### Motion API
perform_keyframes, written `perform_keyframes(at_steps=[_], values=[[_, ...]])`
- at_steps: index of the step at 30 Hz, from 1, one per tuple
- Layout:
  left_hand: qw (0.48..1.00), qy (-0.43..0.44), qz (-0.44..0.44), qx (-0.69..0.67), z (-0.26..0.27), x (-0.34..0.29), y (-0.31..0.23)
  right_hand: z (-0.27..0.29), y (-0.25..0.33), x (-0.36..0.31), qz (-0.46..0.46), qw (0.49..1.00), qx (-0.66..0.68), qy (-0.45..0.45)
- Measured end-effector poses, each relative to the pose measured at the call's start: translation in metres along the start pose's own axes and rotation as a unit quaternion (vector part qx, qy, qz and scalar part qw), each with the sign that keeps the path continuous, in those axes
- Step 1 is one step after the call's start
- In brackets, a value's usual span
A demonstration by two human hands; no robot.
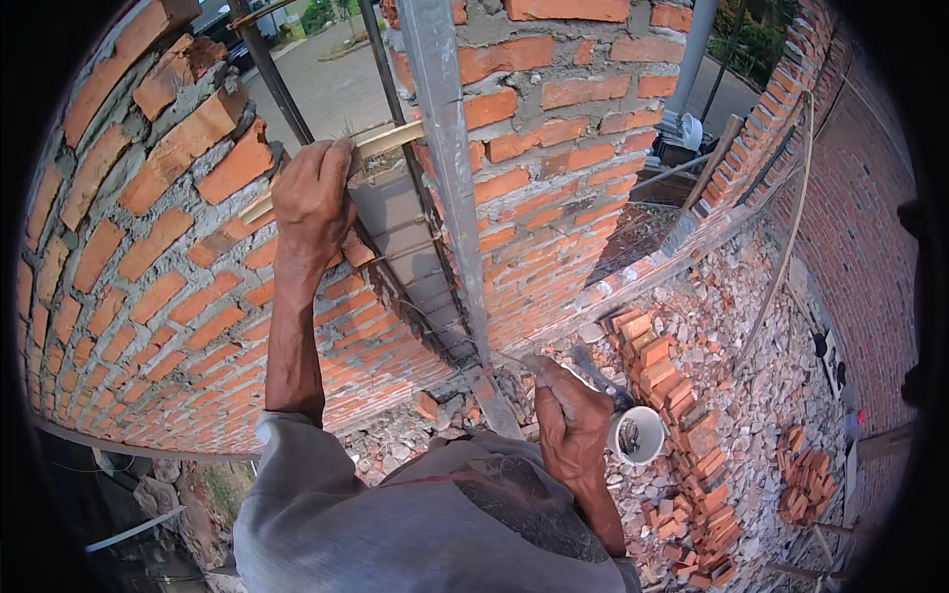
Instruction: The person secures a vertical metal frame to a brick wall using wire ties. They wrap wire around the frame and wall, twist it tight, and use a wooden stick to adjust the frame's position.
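Note:
My left hand (311, 203) is closed on a thin wooden strip (390, 140), which lies across the gap between two brick wall sections. One end of the strip meets a tall grey post or board (443, 148) standing against the edge of the right brick wall (554, 89). Lower down, my right hand (570, 420) is closed near the foot of that post. Something thin like a wire or string seems to run from its fingertips toward the post, too fine to name. Dark upright bars (410, 178) stand inside the gap.
The left brick wall (158, 237) has a stepped, unfinished top. Beside my right hand, a white bucket (638, 435) stands on rubble (761, 366). A row of loose bricks (682, 405) runs past it, with a smaller brick pile (806, 474) farther right.

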State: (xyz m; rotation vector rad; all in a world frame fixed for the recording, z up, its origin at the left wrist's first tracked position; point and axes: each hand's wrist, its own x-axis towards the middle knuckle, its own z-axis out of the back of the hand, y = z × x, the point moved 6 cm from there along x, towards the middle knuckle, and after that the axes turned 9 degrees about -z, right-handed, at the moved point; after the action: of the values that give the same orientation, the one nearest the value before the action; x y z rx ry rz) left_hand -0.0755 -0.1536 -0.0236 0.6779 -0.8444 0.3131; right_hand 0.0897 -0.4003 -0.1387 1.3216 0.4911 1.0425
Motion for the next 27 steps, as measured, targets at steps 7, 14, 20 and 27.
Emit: perform_keyframes(at_steps=[7, 14, 20, 27], values=[[1.0, -0.001, 0.005, -0.007, 0.001, 0.002, -0.005, -0.002, -0.012, 0.005, 0.002, 0.999, -0.009, 0.035], [1.0, -0.005, 0.018, -0.011, -0.002, 0.001, -0.005, -0.001, -0.008, 0.007, 0.053, 0.998, -0.021, 0.023], [1.0, 0.013, 0.025, -0.013, -0.005, -0.003, -0.007, -0.002, -0.018, 0.005, 0.004, 0.999, 0.014, 0.047], [1.0, 0.005, 0.029, 0.001, -0.007, -0.006, -0.01, -0.007, -0.019, 0.006, 0.03, 0.998, 0.0, 0.049]])
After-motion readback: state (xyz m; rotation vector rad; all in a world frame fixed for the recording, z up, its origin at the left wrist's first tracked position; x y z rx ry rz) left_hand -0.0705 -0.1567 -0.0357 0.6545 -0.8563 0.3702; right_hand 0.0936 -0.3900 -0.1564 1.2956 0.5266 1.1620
